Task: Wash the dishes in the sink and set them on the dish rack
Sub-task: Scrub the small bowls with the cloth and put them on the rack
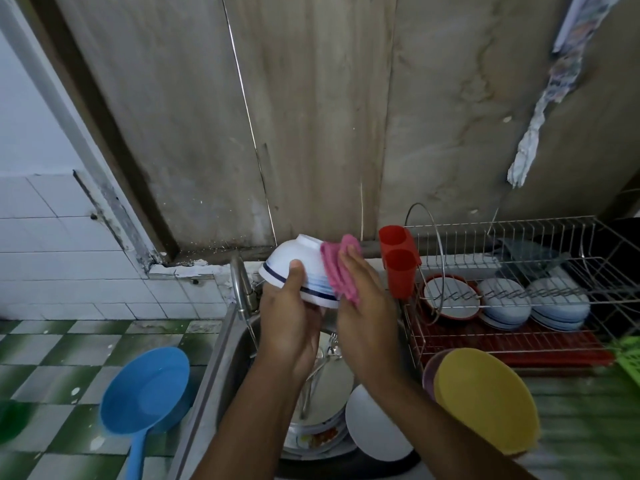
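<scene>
My left hand [289, 317] grips a white bowl with blue bands [296, 263], held tilted with its base up above the sink [221, 362]. My right hand [363, 306] presses a pink cloth [337, 271] against the bowl's right side. Below my hands the sink holds stacked dirty plates [322, 420], forks and spoons [327, 358] and a white bowl [374, 427]. The wire dish rack [512, 271] stands to the right, with several plates [505, 303] leaning in it.
A steel tap [242, 289] rises at the sink's back left. A red cutlery holder [398, 265] hangs on the rack's left end. A yellow bowl [485, 400] sits right of the sink. A blue ladle-like scoop [145, 393] lies on the floor at left.
</scene>
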### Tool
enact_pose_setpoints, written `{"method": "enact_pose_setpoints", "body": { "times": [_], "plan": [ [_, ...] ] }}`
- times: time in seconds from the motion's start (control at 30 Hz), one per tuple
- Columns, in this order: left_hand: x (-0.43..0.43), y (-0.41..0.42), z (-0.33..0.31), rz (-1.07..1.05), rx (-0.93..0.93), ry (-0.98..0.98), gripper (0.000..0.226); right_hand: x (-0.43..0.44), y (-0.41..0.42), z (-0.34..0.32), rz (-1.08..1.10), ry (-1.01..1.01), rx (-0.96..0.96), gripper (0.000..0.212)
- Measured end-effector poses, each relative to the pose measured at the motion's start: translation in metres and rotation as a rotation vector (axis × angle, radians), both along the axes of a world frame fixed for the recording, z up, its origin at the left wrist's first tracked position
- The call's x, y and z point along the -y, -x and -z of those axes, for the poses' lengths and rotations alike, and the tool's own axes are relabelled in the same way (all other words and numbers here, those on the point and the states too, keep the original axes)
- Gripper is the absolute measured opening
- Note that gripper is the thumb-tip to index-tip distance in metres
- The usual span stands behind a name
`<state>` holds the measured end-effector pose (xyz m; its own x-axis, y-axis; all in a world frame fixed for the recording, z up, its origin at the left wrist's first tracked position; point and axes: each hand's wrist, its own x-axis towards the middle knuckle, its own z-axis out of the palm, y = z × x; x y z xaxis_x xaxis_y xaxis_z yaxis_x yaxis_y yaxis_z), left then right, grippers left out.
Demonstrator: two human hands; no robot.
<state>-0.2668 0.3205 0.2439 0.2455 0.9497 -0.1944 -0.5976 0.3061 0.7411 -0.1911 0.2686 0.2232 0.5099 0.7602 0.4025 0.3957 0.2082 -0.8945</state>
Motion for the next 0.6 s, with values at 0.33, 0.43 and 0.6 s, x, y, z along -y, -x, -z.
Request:
{"method": "enact_pose_setpoints", "body": {
  "times": [0.33, 0.43, 0.6],
  "plan": [
    [0.014, -0.018, -0.005, -0.027, -0.126, -0.155, 0.030, -0.005, -0.012, -0.008, 0.097, 0.027, -0.414, 0.045],
    [0.019, -0.023, -0.003, -0.037, -0.183, -0.192, 0.025, -0.013, -0.026, -0.008, 0.165, 0.069, -0.630, 0.044],
    [0.017, -0.022, -0.002, -0.013, -0.158, -0.175, 0.025, -0.004, 0.010, 0.003, 0.144, -0.060, -0.565, 0.049]
  ]
}}
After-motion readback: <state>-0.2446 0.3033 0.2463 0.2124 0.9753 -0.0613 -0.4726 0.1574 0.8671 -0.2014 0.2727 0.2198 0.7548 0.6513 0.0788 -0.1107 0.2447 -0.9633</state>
